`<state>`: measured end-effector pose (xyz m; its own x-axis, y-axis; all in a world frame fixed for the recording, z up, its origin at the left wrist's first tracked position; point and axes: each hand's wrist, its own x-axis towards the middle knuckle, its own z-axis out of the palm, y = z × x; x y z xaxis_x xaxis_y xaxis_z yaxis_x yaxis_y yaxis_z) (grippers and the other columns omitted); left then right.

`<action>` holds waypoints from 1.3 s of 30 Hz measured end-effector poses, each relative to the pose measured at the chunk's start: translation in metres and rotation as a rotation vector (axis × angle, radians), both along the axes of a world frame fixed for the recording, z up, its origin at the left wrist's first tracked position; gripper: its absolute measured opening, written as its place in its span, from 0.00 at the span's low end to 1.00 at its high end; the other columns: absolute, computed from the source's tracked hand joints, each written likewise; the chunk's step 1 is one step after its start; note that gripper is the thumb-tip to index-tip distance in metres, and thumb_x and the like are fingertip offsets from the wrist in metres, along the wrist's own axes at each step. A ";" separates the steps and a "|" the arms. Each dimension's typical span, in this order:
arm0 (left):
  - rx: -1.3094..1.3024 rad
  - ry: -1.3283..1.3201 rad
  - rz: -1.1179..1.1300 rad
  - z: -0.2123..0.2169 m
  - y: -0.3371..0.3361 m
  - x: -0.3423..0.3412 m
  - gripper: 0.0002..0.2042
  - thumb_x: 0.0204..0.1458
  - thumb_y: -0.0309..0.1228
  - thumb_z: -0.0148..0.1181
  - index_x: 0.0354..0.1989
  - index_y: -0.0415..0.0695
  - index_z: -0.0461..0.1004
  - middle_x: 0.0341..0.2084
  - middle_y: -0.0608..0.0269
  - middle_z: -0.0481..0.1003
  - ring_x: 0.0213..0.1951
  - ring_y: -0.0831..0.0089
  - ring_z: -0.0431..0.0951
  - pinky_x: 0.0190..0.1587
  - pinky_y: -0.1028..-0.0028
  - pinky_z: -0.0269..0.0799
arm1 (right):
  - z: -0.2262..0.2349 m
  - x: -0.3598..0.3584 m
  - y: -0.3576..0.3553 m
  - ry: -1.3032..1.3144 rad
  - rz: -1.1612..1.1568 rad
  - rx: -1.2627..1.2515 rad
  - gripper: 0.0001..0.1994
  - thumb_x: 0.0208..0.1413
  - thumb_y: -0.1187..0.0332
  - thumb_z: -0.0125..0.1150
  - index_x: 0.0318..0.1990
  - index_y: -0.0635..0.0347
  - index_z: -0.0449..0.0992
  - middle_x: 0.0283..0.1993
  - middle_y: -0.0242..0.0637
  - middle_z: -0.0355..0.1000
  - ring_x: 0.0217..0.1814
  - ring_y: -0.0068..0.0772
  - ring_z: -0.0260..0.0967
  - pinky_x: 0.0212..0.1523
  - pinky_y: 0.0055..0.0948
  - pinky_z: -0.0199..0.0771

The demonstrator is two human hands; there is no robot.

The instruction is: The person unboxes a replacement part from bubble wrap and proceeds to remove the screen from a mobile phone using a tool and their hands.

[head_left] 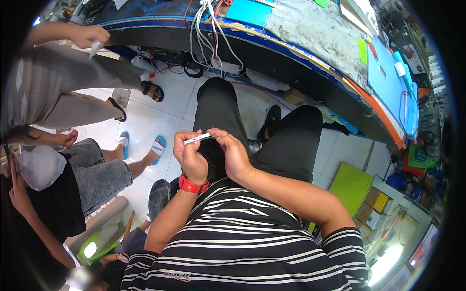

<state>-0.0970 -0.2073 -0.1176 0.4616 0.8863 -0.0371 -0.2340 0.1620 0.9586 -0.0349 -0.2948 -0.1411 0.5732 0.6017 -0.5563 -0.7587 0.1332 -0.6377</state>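
Both hands are up over the lap, holding a slim white phone [198, 138] edge-on. Left hand [190, 157] fingers are closed round its left end, right hand [235, 154] fingers pinch the right end. Curved desk [310, 34] sits ahead.

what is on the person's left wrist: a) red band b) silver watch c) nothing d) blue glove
a, a red band circles the wrist just below the left hand, which together with the right hand holds a thin white phone above the lap.
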 end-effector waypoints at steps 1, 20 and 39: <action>-0.007 -0.007 0.004 0.000 0.000 0.000 0.03 0.49 0.20 0.48 0.32 0.38 0.67 0.31 0.57 0.69 0.37 0.70 0.70 0.58 0.60 0.72 | -0.005 -0.001 0.000 -0.020 -0.010 -0.010 0.18 0.61 0.73 0.47 0.53 0.71 0.78 0.57 0.41 0.75 0.62 0.31 0.67 0.69 0.30 0.58; 0.117 0.081 -0.078 0.007 -0.009 -0.002 0.04 0.54 0.18 0.53 0.35 0.40 0.69 0.32 0.59 0.73 0.36 0.73 0.73 0.65 0.57 0.65 | 0.071 0.027 -0.020 -0.310 0.212 -0.152 0.17 0.61 0.73 0.52 0.54 0.67 0.80 0.52 0.39 0.77 0.54 0.26 0.70 0.59 0.27 0.66; 0.324 0.187 -0.199 0.001 -0.014 -0.010 0.09 0.52 0.19 0.57 0.40 0.40 0.68 0.39 0.56 0.72 0.42 0.66 0.73 0.63 0.59 0.63 | 0.073 0.024 -0.003 -0.213 0.129 -0.150 0.12 0.59 0.78 0.54 0.47 0.73 0.78 0.48 0.42 0.78 0.49 0.25 0.72 0.54 0.26 0.71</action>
<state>-0.1072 -0.2216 -0.1163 0.6365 0.7604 0.1289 -0.0453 -0.1300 0.9905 -0.0110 -0.2980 -0.0684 0.6109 0.5975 -0.5194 -0.6100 -0.0631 -0.7899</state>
